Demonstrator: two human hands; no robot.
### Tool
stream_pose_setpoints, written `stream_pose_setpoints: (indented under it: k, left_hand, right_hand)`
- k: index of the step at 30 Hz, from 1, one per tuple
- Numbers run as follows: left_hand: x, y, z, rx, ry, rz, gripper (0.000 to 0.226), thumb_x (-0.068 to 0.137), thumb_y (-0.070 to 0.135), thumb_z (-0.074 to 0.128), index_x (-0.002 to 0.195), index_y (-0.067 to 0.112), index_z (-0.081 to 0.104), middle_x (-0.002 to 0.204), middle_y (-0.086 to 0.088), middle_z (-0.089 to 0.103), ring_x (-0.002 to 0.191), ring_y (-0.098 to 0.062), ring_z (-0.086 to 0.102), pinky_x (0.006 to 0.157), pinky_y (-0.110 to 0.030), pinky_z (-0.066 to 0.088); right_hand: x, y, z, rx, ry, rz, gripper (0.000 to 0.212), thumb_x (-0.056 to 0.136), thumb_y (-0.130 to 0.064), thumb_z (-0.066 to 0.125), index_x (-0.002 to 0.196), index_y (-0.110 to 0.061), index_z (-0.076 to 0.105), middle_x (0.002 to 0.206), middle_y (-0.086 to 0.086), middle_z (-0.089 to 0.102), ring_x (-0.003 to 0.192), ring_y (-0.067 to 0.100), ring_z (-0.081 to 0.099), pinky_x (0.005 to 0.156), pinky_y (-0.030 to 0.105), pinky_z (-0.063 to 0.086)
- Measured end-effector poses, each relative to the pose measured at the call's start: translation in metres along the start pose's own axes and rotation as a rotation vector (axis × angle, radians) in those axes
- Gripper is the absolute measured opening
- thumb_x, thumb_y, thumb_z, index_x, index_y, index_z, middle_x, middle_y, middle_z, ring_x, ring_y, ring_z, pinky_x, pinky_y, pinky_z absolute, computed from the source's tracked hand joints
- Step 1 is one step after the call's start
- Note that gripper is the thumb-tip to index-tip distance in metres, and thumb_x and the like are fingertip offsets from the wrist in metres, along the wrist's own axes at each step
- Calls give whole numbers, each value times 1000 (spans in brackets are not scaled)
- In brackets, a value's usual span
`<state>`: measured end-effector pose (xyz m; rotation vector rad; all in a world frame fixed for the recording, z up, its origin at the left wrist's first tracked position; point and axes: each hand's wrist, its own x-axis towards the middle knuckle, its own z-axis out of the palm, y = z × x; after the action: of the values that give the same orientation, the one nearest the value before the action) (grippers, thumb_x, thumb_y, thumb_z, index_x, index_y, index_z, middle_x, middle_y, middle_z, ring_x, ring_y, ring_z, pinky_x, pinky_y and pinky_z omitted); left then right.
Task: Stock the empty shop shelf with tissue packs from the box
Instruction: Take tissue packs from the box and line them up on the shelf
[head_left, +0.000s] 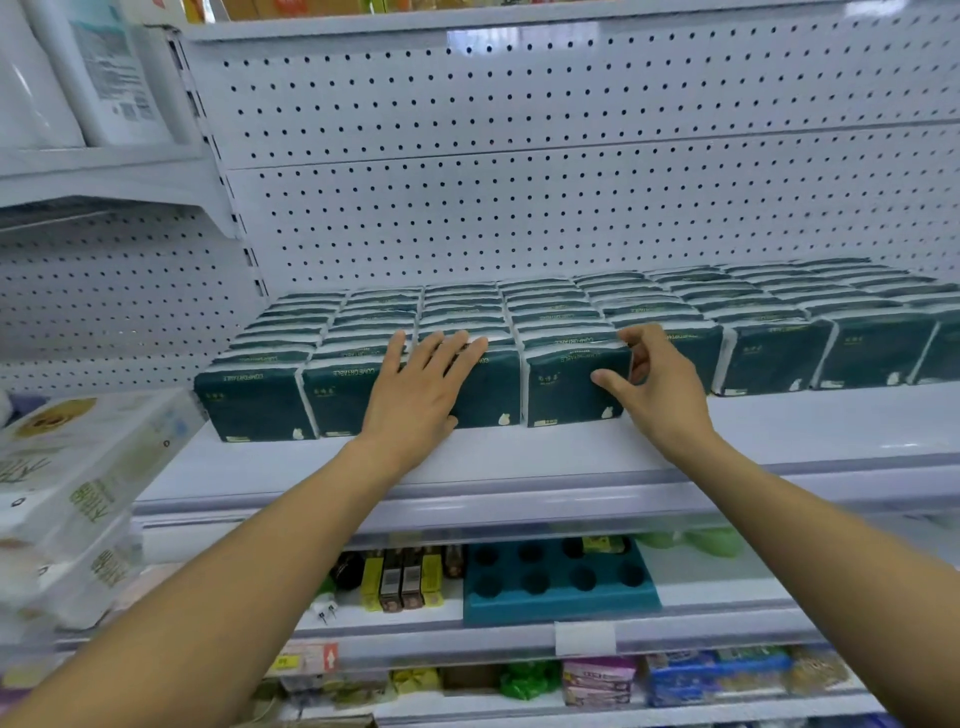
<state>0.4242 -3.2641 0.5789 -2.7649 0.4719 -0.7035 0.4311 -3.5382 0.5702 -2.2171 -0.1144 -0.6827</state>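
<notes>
Rows of dark green tissue packs (257, 397) stand side by side along the white shop shelf (519, 457), several deep toward the pegboard back. My left hand (418, 387) lies flat with straight fingers against the front of the third pack from the left. My right hand (652, 384) grips the right edge of the fourth front pack (563, 387), thumb on its face and fingers curled over its top corner. The box is out of view.
Large white paper packs (72, 483) stick out at the left, level with the shelf. A lower shelf holds a teal tray with round holes (558, 584) and small boxes (402, 579). Another shelf with white packs (67, 78) hangs at the upper left.
</notes>
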Motion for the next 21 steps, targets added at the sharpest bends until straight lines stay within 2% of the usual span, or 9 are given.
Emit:
stream_pose_setpoints:
  k: [3, 6, 9, 12, 14, 17, 19, 21]
  left_hand:
    - [0, -1, 3, -18, 36, 6, 93, 87, 33, 68, 157, 27, 6, 162, 1, 19, 149, -23, 18, 119, -53, 3]
    - [1, -1, 6, -12, 45, 5, 94, 86, 32, 70, 157, 26, 9, 161, 0, 22, 148, -24, 21, 119, -54, 5]
    - [1, 1, 3, -14, 8, -13, 93, 90, 35, 65, 157, 27, 0, 163, 1, 15, 150, -23, 14, 120, -54, 1]
    - [-3, 6, -5, -63, 16, -43, 92, 91, 43, 61, 156, 28, -3, 163, 1, 11, 151, -21, 5, 120, -53, -3]
    - [-13, 8, -9, -128, 103, -66, 90, 89, 46, 63, 157, 27, 7, 162, 0, 18, 151, -23, 6, 121, -54, 0]
    - [-39, 9, -13, -171, 255, -67, 84, 85, 48, 66, 154, 23, 24, 156, -4, 33, 148, -31, 19, 119, -57, 14]
    - [-64, 8, -16, -202, 311, -80, 79, 86, 51, 61, 152, 21, 29, 154, -5, 37, 144, -35, 25, 119, -56, 19]
    - [-95, 3, -20, -271, 340, -104, 74, 88, 53, 56, 151, 21, 32, 153, -3, 39, 143, -32, 30, 118, -53, 23]
  right_hand:
    - [1, -6, 2, -144, 15, -23, 40, 87, -38, 69, 121, -25, 52, 85, -7, 54, 77, 16, 54, 65, 33, 46]
    - [1, -11, 3, -278, 27, -45, 35, 89, -43, 64, 118, -29, 52, 93, -12, 52, 81, 16, 55, 68, 33, 43]
    - [0, -11, 4, -364, 28, -71, 35, 90, -46, 62, 119, -29, 52, 102, -6, 56, 92, 20, 56, 68, 37, 48]
    - [-5, -10, 2, -382, 47, -107, 48, 87, -44, 66, 129, -25, 51, 114, 5, 50, 104, 24, 51, 63, 35, 48]
    - [-16, -13, 1, -364, 62, -173, 57, 85, -36, 71, 135, -20, 49, 124, 10, 47, 112, 29, 47, 71, 40, 50]
    - [-39, -24, 2, -385, 77, -294, 63, 85, -30, 72, 140, -16, 45, 143, 15, 41, 129, 36, 39, 94, 51, 44]
    - [-61, -37, 6, -402, 79, -368, 62, 88, -33, 68, 142, -15, 44, 145, 14, 40, 132, 35, 39, 101, 51, 41]
    - [-88, -57, 14, -415, 62, -427, 62, 89, -36, 64, 144, -15, 42, 144, 12, 44, 130, 33, 44, 102, 50, 42]
